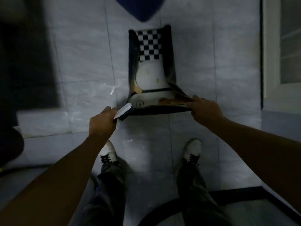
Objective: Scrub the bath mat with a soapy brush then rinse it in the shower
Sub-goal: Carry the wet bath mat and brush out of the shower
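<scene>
We see the bath mat [151,74] stretched away from the person over the tiled floor [81,79]. Its checkered end [149,46] is far, its near edge is lifted, and its long sides curl upward. The left hand [101,123] is closed around the near-left corner together with a pale, flat piece [124,110]. We cannot tell whether that piece is the brush or part of the mat. The right hand [205,110] pinches the near-right corner, thumb on top. Brown stains [166,100] sit on the mat close to that grip, so we judge the scrubbing is not finished. The main risk, as we read it, is footing. The tiles glint as if wet, the white shoes [108,152] stand just near of the mat, and a dark hose [159,207] curves on the floor right beside them. A backward step while hauling the mat could slip or snag on it. The grips are a second worry: both are only at the corners, and a wet, soapy edge could slide out, most likely on the left, where the fingers share their hold with the pale piece. The curled sides may also fold over the stains and hide them from the brush. The dim light makes leftover dirt easy to miss. A blue thing [140,8] lies just beyond the far end, and we think a hard tug or swing could knock the mat into it.
</scene>
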A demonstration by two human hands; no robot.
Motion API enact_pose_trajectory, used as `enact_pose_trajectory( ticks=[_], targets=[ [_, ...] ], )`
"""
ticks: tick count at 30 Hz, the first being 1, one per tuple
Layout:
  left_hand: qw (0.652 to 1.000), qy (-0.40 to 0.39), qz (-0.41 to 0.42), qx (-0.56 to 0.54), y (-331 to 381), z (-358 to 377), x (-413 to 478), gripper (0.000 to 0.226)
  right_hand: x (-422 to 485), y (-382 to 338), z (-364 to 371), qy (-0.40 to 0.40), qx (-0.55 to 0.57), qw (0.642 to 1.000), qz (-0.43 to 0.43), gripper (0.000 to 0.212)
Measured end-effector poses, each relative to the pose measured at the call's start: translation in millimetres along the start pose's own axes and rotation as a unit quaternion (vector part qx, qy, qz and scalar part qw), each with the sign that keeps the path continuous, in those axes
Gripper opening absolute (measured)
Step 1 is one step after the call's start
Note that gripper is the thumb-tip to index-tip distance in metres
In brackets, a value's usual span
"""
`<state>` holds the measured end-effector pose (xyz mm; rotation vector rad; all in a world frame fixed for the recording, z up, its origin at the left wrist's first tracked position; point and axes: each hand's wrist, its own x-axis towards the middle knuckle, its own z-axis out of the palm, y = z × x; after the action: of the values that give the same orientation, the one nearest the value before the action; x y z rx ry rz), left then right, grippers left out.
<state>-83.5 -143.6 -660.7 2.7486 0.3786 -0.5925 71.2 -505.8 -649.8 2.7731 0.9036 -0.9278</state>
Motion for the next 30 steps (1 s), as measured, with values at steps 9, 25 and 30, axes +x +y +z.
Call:
enact_pose_trajectory(
  ticks=[9, 25, 30],
  targets=[
    [0.978, -0.175, -0.026, -0.113, -20, 175, -21, 0.013, -1, -12, 187, -0.164, 0.074, 0.979, 0.091, 0.049],
    [0.932, -0.167, -0.207, -0.245, 31, 156, 125, 0.065, 140, 7, 177, -0.091, 0.202, 0.974, 0.052, 0.077],
    [0.942, -0.181, -0.169, -0.225, 19, 115, 245, 0.055, 237, 52, 154, 0.011, 0.154, 0.983, 0.102, 0.096]
  ],
)
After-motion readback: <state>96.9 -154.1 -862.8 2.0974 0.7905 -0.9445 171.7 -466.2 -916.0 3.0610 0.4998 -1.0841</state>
